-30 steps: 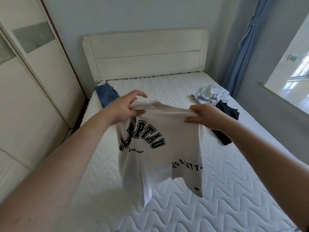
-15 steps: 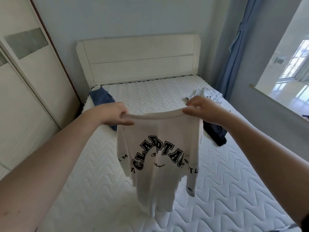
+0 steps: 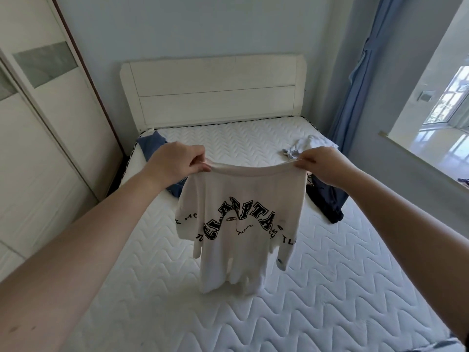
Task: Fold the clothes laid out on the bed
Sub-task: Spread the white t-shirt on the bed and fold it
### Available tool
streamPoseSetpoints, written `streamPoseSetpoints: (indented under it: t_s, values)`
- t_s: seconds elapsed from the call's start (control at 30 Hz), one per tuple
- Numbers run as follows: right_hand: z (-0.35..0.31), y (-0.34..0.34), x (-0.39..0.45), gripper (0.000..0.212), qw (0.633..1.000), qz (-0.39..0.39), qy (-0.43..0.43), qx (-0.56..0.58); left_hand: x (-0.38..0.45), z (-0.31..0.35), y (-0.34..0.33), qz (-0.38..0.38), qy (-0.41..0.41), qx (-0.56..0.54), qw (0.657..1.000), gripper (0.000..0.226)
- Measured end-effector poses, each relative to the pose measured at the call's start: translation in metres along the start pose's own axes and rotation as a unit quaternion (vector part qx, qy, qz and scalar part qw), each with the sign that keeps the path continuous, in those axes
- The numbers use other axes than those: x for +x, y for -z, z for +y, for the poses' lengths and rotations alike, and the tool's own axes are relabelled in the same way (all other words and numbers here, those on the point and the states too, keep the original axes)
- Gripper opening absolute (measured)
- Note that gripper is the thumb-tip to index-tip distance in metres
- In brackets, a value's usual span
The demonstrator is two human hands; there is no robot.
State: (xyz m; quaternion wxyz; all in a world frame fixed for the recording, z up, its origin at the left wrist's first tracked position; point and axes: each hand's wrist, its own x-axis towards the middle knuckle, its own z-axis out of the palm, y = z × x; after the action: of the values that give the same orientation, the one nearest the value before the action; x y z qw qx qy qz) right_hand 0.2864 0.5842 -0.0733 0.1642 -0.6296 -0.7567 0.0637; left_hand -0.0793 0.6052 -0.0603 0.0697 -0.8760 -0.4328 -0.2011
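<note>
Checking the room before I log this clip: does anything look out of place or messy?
Only the unfolded clothes: a crumpled pale garment and a dark one heaped at the mattress's right edge, a blue one at its left edge.

Pale walls [image 3: 203, 24], blue curtain [image 3: 355, 92], wardrobe [image 3: 38, 148]

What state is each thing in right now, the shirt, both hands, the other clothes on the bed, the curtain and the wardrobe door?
White T-shirt: unfolded, held up by its top edge, hanging above the mattress.
Left hand: pinching the shirt's top left corner.
Right hand: pinching the top right corner.
Blue garment: lying unfolded.
Light garment: crumpled.
Dark garment: lying unfolded.
Blue curtain: drawn aside.
Wardrobe door: closed.
</note>
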Motion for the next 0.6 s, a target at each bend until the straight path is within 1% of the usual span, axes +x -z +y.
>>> streamPoseSetpoints:
  t_s: [0.07, 0.17, 0.2, 0.27, 0.33, 0.37, 0.4, 0.47, 0.53, 0.6]
  values:
    - [0.001, -0.001, -0.006, 0.012, 0.997, 0.014, -0.017, 0.072, -0.001, 0.001, -0.003, 0.019, 0.036, -0.015, 0.999, 0.029]
    - [-0.001, -0.005, -0.012, 0.014, 0.982, 0.013, -0.05, 0.179, -0.001, 0.005, -0.01, 0.05, 0.096, 0.004, 0.994, 0.025]
    - [-0.003, -0.007, -0.012, 0.018, 0.971, -0.002, -0.066, 0.23, -0.001, 0.005, -0.011, 0.051, 0.104, 0.008, 0.993, 0.025]
    - [-0.013, -0.009, -0.015, 0.026, 0.936, -0.022, -0.103, 0.336, 0.0, 0.004, -0.012, 0.032, 0.102, 0.009, 0.994, 0.028]
    - [-0.023, -0.01, -0.02, 0.027, 0.912, -0.001, -0.122, 0.391, -0.001, 0.0, -0.012, 0.013, 0.099, 0.001, 0.995, 0.035]
    - [-0.027, -0.01, -0.022, 0.028, 0.91, 0.021, -0.12, 0.396, 0.0, -0.003, -0.013, 0.008, 0.108, -0.019, 0.994, 0.038]
    - [-0.031, -0.008, -0.024, 0.029, 0.916, 0.047, -0.113, 0.382, 0.0, -0.005, -0.015, -0.001, 0.131, -0.056, 0.99, 0.038]
    - [-0.035, -0.004, -0.026, 0.031, 0.935, 0.081, -0.077, 0.338, -0.002, -0.008, -0.02, -0.028, 0.197, -0.158, 0.967, 0.033]
    - [-0.037, -0.001, -0.025, 0.024, 0.951, 0.072, -0.045, 0.298, -0.004, -0.01, -0.026, -0.031, 0.235, -0.216, 0.947, 0.03]
    - [-0.034, 0.003, -0.024, 0.009, 0.971, 0.043, -0.02, 0.236, -0.006, -0.012, -0.029, -0.022, 0.229, -0.226, 0.947, 0.027]
